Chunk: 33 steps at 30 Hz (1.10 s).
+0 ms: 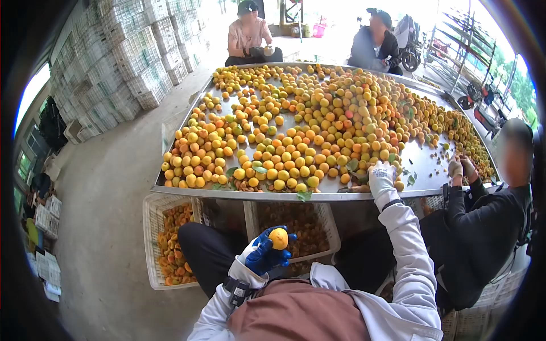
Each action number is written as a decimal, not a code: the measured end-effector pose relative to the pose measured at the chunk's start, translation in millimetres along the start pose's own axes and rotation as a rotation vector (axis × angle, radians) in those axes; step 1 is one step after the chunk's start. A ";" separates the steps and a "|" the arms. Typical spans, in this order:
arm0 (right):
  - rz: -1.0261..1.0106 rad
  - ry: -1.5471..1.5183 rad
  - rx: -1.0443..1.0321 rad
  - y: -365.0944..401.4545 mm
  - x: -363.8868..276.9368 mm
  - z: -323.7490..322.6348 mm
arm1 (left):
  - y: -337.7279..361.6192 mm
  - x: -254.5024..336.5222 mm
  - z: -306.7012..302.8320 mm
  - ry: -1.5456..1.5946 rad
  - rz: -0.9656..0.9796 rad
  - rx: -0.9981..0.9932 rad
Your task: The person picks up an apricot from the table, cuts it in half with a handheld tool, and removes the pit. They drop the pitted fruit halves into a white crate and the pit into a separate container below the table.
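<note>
A yellow-orange apricot (278, 238) is held in my left hand (266, 253), which wears a blue-coated glove and is above my lap, in front of a crate. My right hand (382, 175), in a white glove, reaches to the near edge of the metal table (335, 196), beside the heap of apricots (341, 122). Its fingers are bent down among fruit and leaves; what they hold, if anything, is too small to make out. Green leaves (304, 196) lie along the table's near edge.
Beneath the table stand a white crate of apricots (149, 250) and another crate (335, 241) of darker fruit. A co-worker (483, 227) sits close on the right, hands at the table. Two more people (250, 37) sit beyond it. Stacked crates (114, 62) stand at the left.
</note>
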State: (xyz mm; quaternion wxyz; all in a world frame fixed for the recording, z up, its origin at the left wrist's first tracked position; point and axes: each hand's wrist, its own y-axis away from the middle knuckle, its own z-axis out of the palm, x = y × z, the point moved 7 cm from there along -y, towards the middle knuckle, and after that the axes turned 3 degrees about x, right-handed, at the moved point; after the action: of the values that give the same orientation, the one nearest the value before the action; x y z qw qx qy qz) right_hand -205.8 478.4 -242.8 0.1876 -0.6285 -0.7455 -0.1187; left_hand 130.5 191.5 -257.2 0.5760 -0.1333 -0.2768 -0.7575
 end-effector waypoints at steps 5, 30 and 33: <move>0.057 -0.197 0.163 0.4 17.5 25.9 | -5.1 3.6 -6.4 0.007 0.026 0.030; 0.169 -0.944 0.617 14.6 76.3 -1.8 | -11.5 59.1 -13.0 -0.282 0.422 0.035; 0.286 -1.139 0.583 14.0 101.6 2.7 | -7.4 66.6 -8.7 -0.291 0.458 0.017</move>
State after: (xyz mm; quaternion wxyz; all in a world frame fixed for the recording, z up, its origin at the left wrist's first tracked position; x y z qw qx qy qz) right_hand -206.6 572.7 -202.5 -0.0601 -0.6094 -0.6387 0.4659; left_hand 104.4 134.6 -231.6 0.6878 -0.2950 -0.3255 -0.5779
